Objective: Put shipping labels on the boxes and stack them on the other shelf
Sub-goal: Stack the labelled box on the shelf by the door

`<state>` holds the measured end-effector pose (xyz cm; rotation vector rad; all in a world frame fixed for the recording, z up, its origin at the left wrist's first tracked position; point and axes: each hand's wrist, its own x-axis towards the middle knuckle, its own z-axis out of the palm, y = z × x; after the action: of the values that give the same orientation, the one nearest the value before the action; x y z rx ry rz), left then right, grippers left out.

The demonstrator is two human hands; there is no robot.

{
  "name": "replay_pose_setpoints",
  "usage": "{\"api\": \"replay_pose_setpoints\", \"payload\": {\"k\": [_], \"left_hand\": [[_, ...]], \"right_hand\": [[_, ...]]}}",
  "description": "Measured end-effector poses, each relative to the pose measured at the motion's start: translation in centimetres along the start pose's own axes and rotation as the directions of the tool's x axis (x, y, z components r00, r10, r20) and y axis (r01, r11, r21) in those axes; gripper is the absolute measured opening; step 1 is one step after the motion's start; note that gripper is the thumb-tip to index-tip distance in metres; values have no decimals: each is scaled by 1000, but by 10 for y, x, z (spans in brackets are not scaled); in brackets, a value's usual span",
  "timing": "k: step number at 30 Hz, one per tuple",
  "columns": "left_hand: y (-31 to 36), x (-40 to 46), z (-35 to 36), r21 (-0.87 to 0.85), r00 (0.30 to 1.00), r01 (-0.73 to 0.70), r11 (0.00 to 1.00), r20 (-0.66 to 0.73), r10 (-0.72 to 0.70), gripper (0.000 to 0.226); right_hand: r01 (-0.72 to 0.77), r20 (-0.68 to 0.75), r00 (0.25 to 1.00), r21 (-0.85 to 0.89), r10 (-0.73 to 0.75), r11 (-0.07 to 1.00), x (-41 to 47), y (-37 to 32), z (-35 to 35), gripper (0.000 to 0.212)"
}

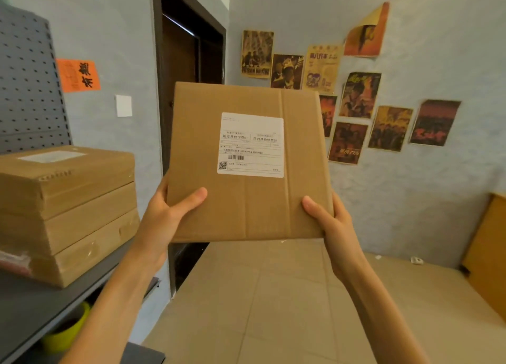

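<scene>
I hold a flat brown cardboard box up in front of me, its top face tilted toward the camera. A white shipping label with a barcode and QR code is stuck on that face. My left hand grips the box's lower left corner, thumb on top. My right hand grips the lower right corner the same way. On the grey shelf at the left stands a stack of three similar boxes; the top one carries a label.
A grey pegboard panel backs the shelf. A yellow-green container sits below the shelf. A dark doorway lies behind the held box. Posters cover the right wall. A wooden board leans at far right on the tiled floor.
</scene>
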<state>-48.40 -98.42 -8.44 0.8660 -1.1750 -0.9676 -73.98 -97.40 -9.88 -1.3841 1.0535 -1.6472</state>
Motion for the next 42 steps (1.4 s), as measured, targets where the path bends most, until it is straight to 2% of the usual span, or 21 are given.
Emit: {"api": "replay_pose_setpoints", "payload": {"k": [6, 12, 17, 22, 24, 27, 30, 32, 37, 42], "left_hand": [[-21, 64, 19, 23, 999, -14, 1000, 44, 13, 68], [-42, 110, 15, 45, 999, -43, 998, 33, 42, 62], [-55, 139, 6, 128, 988, -119, 985, -87, 131, 95], [-56, 144, 3, 237, 951, -156, 959, -224, 211, 113], [-51, 140, 3, 284, 941, -141, 948, -260, 217, 116], [-39, 127, -2, 435, 929, -99, 895, -282, 240, 133], [-28, 114, -9, 575, 922, -14, 818, -309, 233, 148], [-22, 107, -14, 630, 900, 41, 775, -360, 245, 150], [-12, 101, -31, 659, 776, 92, 746, -518, 361, 141], [-4, 108, -59, 646, 707, 144, 750, -597, 378, 146]], "right_hand": [[-6, -25, 1000, 33, 7, 999, 66, 28, -5, 53], [-54, 54, 997, 100, 49, 994, 138, 66, 5, 52], [-59, 191, 981, 143, 31, 988, 205, 96, 27, 54], [-56, 336, 942, 178, -7, 982, 266, 109, 62, 64], [-81, 421, 907, 176, 0, 981, 288, 110, 78, 68], [-133, 546, 838, 174, 17, 976, 311, 109, 109, 69], [-197, 647, 762, 199, 22, 960, 321, 104, 141, 53], [-233, 701, 713, 206, 23, 951, 324, 101, 163, 47], [-250, 805, 591, 242, -51, 938, 316, 97, 209, 55], [-292, 875, 469, 280, -118, 914, 311, 103, 241, 57]]}}
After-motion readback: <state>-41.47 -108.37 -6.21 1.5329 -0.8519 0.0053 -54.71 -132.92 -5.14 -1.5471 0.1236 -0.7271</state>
